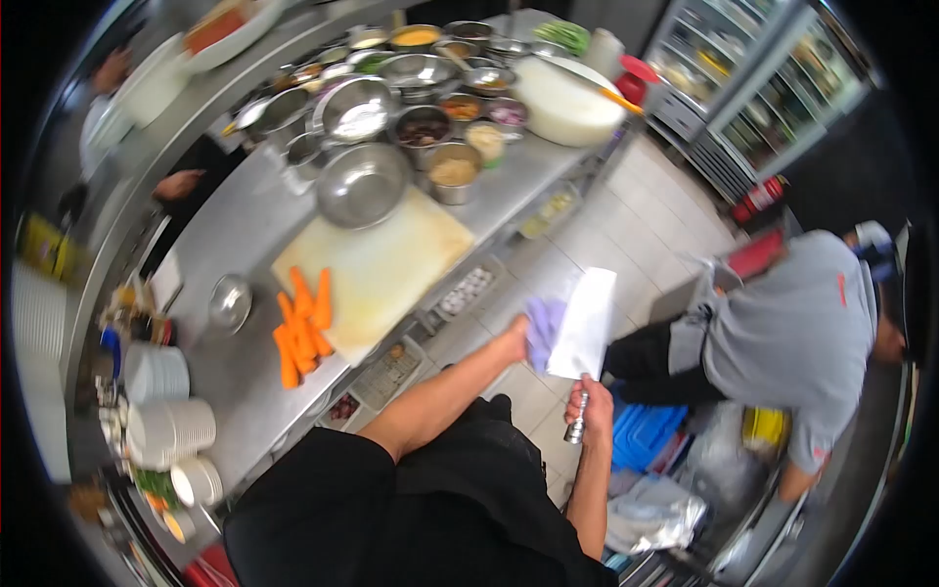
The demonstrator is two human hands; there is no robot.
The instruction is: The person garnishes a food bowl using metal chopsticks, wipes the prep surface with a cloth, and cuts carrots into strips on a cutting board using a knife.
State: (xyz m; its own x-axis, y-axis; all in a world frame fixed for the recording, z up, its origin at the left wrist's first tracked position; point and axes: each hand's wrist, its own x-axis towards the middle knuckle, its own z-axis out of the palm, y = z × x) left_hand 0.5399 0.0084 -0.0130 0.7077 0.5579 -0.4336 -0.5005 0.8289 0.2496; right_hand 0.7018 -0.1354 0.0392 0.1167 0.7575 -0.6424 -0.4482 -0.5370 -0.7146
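Just beyond the right hand (pixel 595 409), gripped cleaver (pixel 585 328) extends blade-forward; left hand (pixel 513 340) holds bunched purple cloth (pixel 540 333) beside the blade, contact unclear. Left arm (pixel 440 401) stretched out, right forearm (pixel 589 494) held forward too.

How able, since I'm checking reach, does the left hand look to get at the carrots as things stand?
Probably not yet: the left hand holds a purple cloth by the cleaver, though nothing covers the carrots and the space above looks free.
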